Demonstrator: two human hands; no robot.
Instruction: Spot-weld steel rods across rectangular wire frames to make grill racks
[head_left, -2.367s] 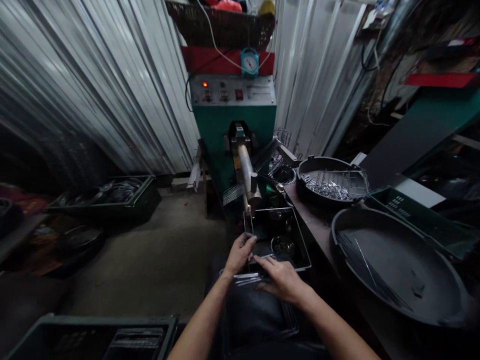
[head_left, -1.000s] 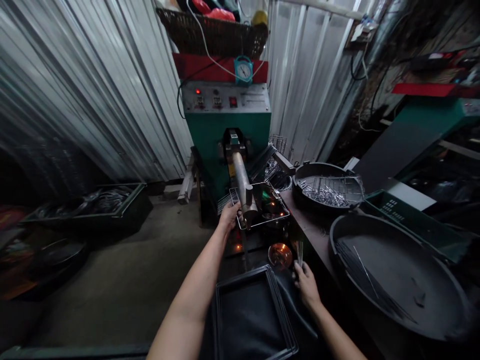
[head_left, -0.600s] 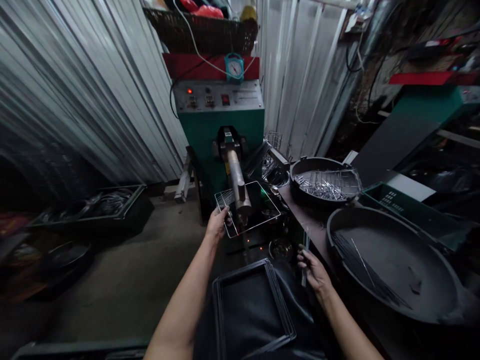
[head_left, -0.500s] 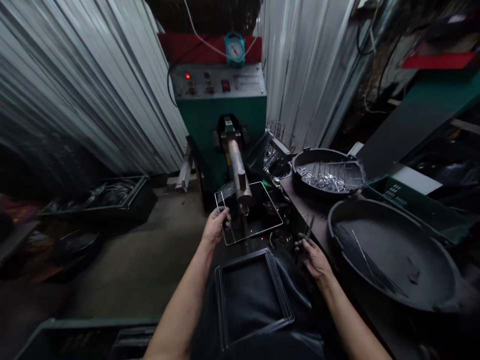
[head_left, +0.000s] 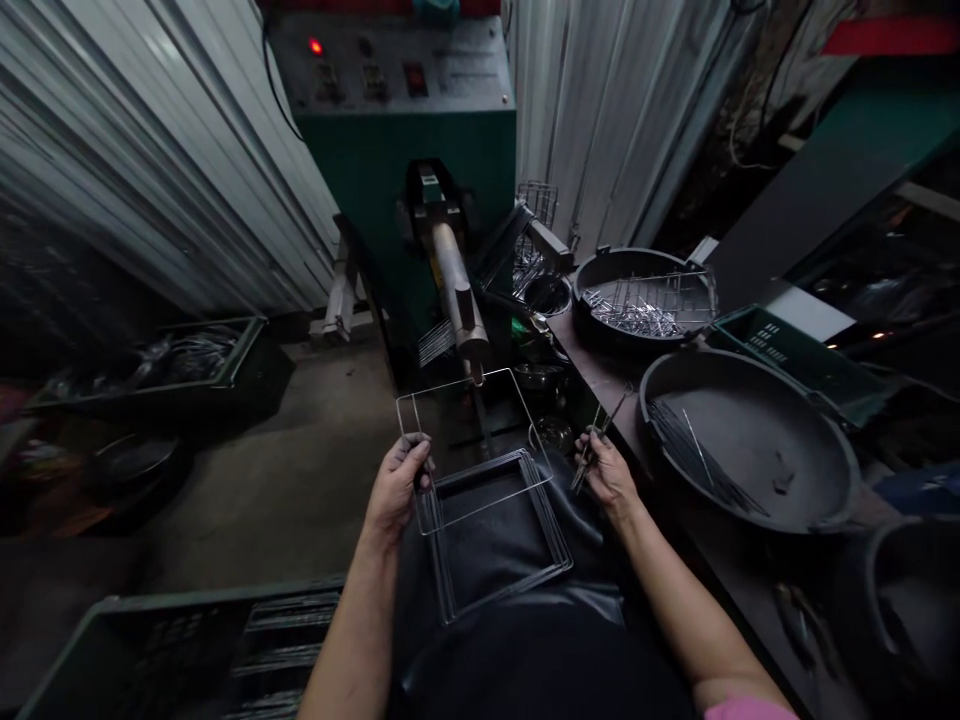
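Note:
My left hand [head_left: 399, 482] is closed on the left edge of a thin rectangular wire frame [head_left: 525, 425], held level just under the tip of the green machine's [head_left: 405, 190] metal arm [head_left: 454, 295]. Fingers of my right hand [head_left: 606, 470] pinch a small bundle of thin metal rods [head_left: 600, 428] that point up and to the right. A stack of similar wire frames [head_left: 559, 560] rests on the dark apron over my lap, below the held frame.
On the bench at right sit a large dark round pan [head_left: 832, 480] with several rods, a smaller pan [head_left: 600, 320] with wire pieces and a green crate [head_left: 787, 350]. Another green crate [head_left: 97, 640] with frames sits at lower left. Corrugated metal walls stand behind.
My left hand has drawn the wire frame back from the machine's arm toward my lap. My right hand picked up rods and raised them. The view has tilted downward.

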